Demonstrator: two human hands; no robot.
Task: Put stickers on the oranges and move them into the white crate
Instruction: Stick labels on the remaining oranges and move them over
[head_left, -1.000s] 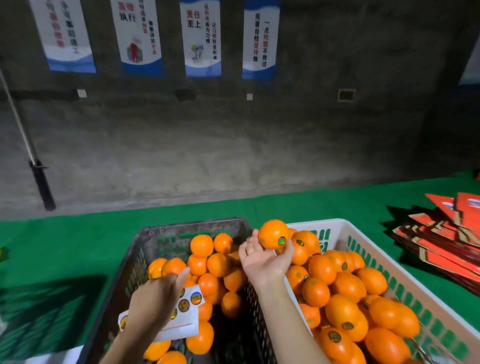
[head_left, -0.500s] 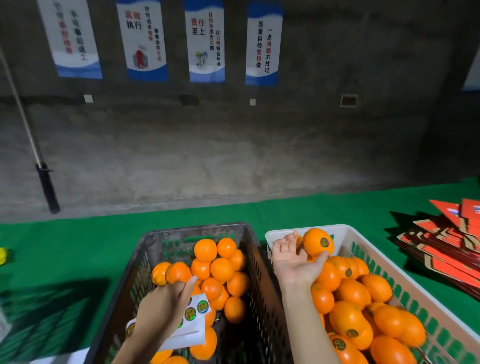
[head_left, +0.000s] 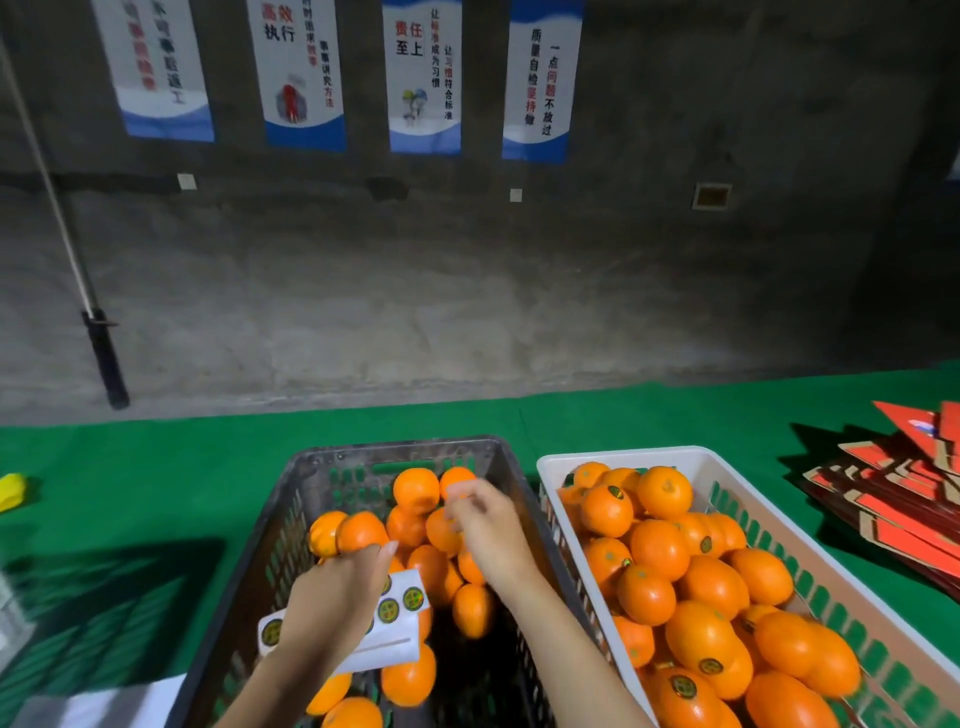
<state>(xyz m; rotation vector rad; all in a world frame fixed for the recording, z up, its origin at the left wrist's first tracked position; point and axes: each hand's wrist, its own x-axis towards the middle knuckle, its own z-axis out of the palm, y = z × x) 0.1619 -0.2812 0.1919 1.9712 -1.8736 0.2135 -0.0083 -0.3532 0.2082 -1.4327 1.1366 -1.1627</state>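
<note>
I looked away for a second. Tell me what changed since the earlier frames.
The right hand let go of its stickered orange in the white crate and swung left over the dark crate, empty. The left hand still holds the sticker sheet.

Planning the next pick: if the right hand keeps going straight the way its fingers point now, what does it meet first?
The right hand points away and down into the dark crate. It would probably first meet the oranges piled at the crate's far end, though blur leaves depth uncertain.
</note>
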